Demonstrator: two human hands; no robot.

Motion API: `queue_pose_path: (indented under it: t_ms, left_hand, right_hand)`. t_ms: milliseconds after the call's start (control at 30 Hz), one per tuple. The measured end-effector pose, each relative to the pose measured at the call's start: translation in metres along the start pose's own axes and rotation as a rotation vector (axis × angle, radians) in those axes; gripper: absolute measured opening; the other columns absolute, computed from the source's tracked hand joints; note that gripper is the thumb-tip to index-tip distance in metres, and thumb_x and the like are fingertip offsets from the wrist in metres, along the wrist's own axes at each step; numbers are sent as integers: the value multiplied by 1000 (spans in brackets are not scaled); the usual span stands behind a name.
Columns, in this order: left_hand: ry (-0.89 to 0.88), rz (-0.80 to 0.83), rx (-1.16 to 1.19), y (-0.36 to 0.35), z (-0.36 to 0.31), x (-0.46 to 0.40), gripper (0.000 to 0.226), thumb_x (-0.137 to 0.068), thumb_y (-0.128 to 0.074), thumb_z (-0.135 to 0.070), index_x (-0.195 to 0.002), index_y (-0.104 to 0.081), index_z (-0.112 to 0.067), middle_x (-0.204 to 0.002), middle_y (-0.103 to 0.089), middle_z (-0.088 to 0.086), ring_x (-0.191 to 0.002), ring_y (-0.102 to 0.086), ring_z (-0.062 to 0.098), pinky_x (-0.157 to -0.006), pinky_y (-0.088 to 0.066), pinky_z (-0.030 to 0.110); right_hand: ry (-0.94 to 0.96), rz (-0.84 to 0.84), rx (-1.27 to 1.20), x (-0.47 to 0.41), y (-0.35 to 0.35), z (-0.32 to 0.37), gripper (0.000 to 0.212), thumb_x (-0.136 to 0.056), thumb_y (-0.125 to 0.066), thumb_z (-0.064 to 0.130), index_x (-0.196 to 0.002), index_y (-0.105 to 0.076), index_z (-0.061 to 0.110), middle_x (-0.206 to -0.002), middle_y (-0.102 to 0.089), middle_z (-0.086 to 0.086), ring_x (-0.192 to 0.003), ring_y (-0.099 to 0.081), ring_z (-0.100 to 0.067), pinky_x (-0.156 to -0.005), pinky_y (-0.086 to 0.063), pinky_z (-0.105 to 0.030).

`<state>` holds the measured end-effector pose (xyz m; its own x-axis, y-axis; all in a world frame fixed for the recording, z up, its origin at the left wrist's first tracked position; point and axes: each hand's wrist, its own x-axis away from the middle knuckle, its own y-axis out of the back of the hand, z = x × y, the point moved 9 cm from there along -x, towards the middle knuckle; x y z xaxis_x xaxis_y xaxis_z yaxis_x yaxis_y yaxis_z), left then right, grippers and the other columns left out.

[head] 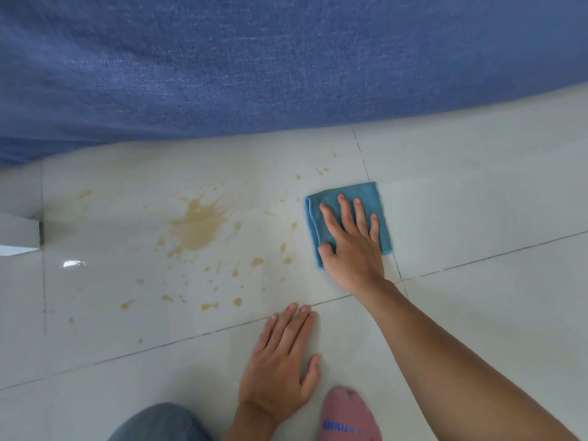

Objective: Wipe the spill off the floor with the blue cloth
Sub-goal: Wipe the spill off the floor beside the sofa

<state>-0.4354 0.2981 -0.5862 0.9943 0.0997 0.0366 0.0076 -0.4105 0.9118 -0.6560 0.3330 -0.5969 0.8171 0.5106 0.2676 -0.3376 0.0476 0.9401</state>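
Spill (197, 226) lay as a tan splash on the pale tiled floor (477, 313), its main blot left of centre with droplets scattered near and to the right, almost reaching the blue cloth (375, 198). That cloth sat folded into a small square to the right of the mess, flat on the tile beside a grout line, likely placed at the edge so a sweep leftward would gather the drops. On it the right hand (350, 246) pressed palm down, fingers (345, 206) spread and straight, not clenched around the fabric, the forearm reaching in from the near right. Nearer, the left hand (283, 364) rested flat and empty on the floor, fingers together, apparently bracing the person's weight. A pink slipper (346, 415) and a denim knee (159, 421) showed at the near edge; blue fabric (254, 58) filled the far side.
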Motion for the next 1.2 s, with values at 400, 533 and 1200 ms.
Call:
queue_pose_path:
  t_ms: [400,533,1200]
  left_hand:
    - [-7,-23,44,-5,2,3,75,-85,-62,-45,-151,-44,-14,-159,-40,-1,-150,-31,18,-119,-28,42]
    - [26,14,38,-4,4,-3,75,-85,-61,-45,-152,-42,-15,-159,-40,-1,-151,-29,17,-120,-26,42]
    - [31,4,94,-3,4,-1,73,-89,-59,-42,-154,-38,-18,-162,-34,-4,-152,-25,16,-123,-22,40]
  right_hand:
    - [148,9,34,-11,1,9,80,-82,-22,33,-162,-14,31,-172,-8,7,-158,6,-17,-127,5,-47]
    - [-35,12,-7,-50,13,12,79,-86,-28,32,-163,-9,32,-173,-1,6,-158,8,-20,-126,8,-48]
    - [-50,-16,30,-75,25,-10,79,-87,-33,44,-162,-14,33,-172,-6,3,-158,4,-24,-125,5,-52]
